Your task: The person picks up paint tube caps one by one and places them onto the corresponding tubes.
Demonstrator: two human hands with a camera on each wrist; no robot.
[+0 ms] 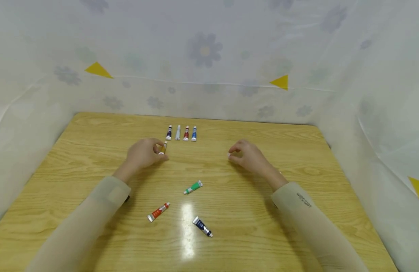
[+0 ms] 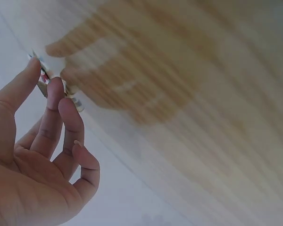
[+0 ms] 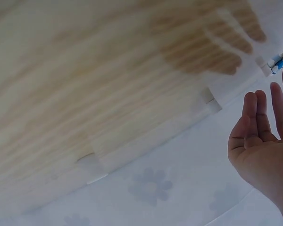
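My left hand [image 1: 159, 150] pinches a small orange paint tube [image 1: 163, 148] by its fingertips, just in front of a row of paint tubes at the table's back: dark purple [image 1: 169, 132], white [image 1: 177, 132], red [image 1: 186, 133] and blue [image 1: 194, 133]. In the left wrist view the fingers [image 2: 61, 101] close on a tube end [image 2: 78, 105], which is mostly hidden. My right hand [image 1: 234, 153] hovers to the right of the row with loosely bent fingers and holds nothing. The right wrist view shows its relaxed fingers [image 3: 254, 113] and the blue tube [image 3: 279, 61] beyond them.
Three more tubes lie loose nearer me on the wooden table [image 1: 77, 151]: green [image 1: 193, 187], red-orange [image 1: 158, 211] and dark blue [image 1: 202, 226]. A white flowered sheet [image 1: 209, 56] walls in the table at the back and on both sides.
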